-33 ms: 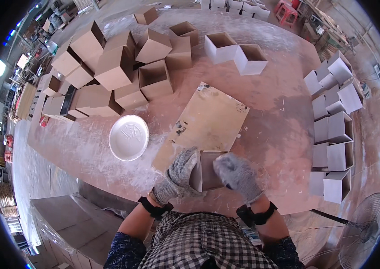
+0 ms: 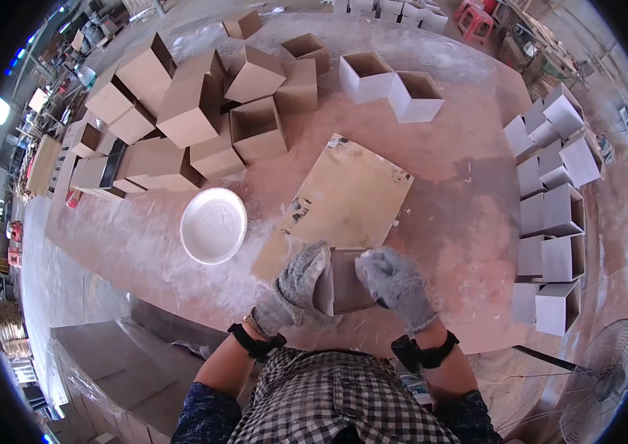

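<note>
Close to my body, at the near edge of the wooden board, a small open box (image 2: 351, 285) with grey-white sides is held up. My left hand (image 2: 298, 285), in a grey knitted glove, grips the box by its left side. At the right side of the box is my right hand (image 2: 395, 285), gloved the same way, with its fingers curled together. Whatever those fingers hold, if anything, is hidden. A round white bowl (image 2: 213, 226) with white paste inside stands left of the board (image 2: 343, 196). The board is yellowish, with dark stains.
Bare brown boxes (image 2: 188, 111) are piled at the far left of the table. Two white-coated boxes (image 2: 415, 96) stand at the back. White boxes (image 2: 558, 259) line the right edge, near a fan (image 2: 610, 377). Wrapped cartons (image 2: 121, 362) stand at lower left.
My right hand has shifted very slightly right along the box's edge. My left hand keeps its grip on the box.
</note>
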Motion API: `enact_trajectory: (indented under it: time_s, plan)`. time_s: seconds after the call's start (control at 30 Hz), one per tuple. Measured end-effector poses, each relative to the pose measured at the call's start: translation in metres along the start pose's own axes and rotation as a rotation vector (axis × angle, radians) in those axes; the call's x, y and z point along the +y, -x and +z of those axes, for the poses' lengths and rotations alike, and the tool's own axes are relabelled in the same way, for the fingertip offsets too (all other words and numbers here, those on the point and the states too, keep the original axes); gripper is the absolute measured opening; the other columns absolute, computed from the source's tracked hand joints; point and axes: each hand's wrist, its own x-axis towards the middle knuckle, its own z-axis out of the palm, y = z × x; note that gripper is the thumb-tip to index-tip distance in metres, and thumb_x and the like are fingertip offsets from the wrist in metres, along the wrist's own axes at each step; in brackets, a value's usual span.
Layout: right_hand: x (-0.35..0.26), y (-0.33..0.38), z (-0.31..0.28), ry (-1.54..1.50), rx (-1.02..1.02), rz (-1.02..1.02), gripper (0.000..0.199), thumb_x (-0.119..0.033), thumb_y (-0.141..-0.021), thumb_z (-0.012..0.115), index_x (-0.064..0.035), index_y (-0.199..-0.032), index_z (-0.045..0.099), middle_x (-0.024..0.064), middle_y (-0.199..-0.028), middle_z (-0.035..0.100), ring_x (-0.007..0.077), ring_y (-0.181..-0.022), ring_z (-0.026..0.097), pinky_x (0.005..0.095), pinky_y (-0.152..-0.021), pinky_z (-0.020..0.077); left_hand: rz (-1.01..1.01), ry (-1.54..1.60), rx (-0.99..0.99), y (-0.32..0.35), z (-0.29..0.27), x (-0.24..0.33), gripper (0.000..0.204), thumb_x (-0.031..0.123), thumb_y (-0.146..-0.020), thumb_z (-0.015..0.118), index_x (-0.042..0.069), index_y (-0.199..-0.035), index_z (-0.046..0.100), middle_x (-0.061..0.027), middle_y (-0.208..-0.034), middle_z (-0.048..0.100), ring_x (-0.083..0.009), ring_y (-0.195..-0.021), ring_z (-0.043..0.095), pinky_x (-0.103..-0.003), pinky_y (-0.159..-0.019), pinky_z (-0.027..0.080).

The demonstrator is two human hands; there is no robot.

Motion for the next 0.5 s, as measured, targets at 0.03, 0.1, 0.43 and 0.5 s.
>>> enact_trajectory:
  time_s: [0.03,0.1,0.43,0.5]
  plan:
    - [0.002,-0.003,0.002,-0.001,0.001,0.008,0.022,-0.024,-0.087,0.068,-0.0049,-0.099,0.068,0.0076,-0.086,0.069,0.0164,-0.073,0.066,0.0316,-0.065,0.0537,-0.003,0.007,-0.004,-0.002,0.000,0.002,0.118,0.037,-0.055,0.089,-0.004,-0.144,0.023,-0.0301,-0.142,0.034,-0.0484,-0.131,0.037,-0.052,-0.111,0.029]
    - [0.008,-0.007,0.010,-0.014,0.075,-0.266,0.020,-0.021,-0.089,0.066,-0.0045,-0.101,0.068,0.0075,-0.091,0.069,0.0141,-0.071,0.066,0.0278,-0.061,0.0533,-0.041,-0.026,-0.020,-0.007,0.000,0.006,0.119,0.037,-0.055,0.088,-0.004,-0.145,0.022,-0.0297,-0.143,0.034,-0.0482,-0.131,0.036,-0.052,-0.111,0.028]
    - [0.023,0.016,0.007,0.193,-0.351,-0.607,0.021,-0.020,-0.085,0.067,-0.0081,-0.102,0.071,0.0108,-0.104,0.069,0.0253,-0.095,0.066,0.0350,-0.084,0.0524,0.036,0.006,0.061,-0.004,0.004,0.003,0.119,0.041,-0.056,0.088,-0.002,-0.145,0.022,-0.0290,-0.141,0.036,-0.0481,-0.129,0.038,-0.054,-0.110,0.029]
    - [0.030,0.013,0.003,0.485,-0.254,-0.823,0.019,-0.020,-0.082,0.066,-0.0106,-0.098,0.072,0.0097,-0.101,0.069,0.0259,-0.091,0.067,0.0366,-0.081,0.0535,0.034,-0.014,0.011,-0.010,0.003,0.006,0.120,0.042,-0.056,0.088,-0.002,-0.145,0.022,-0.0292,-0.140,0.037,-0.0487,-0.128,0.039,-0.055,-0.109,0.030]
